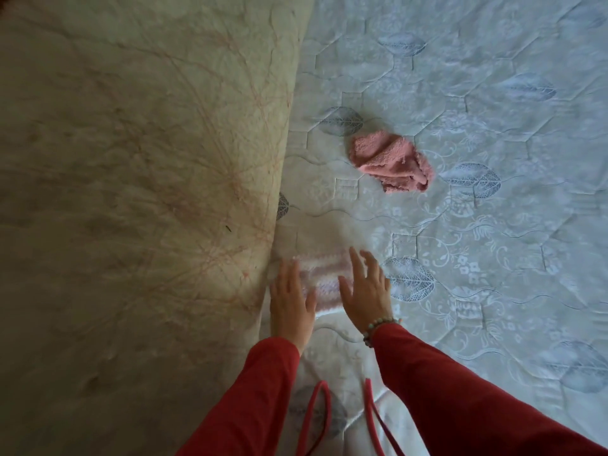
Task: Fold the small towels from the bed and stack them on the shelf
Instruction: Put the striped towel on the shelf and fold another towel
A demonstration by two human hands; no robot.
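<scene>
A small white and pale pink towel [324, 278] lies flat on the mattress [493, 225] near its left edge. My left hand [291, 301] rests flat on the towel's left end, fingers spread. My right hand [367, 287] lies flat over its right end, fingers apart, with a bead bracelet on the wrist. Both sleeves are red. A crumpled pink towel [391, 162] lies farther up the mattress, apart from both hands.
The quilted mattress, pale blue with leaf prints, fills the right side. A beige wall [138, 192] with reddish scribbles runs along its left edge. Two red cords [371, 419] hang from my clothes at the bottom.
</scene>
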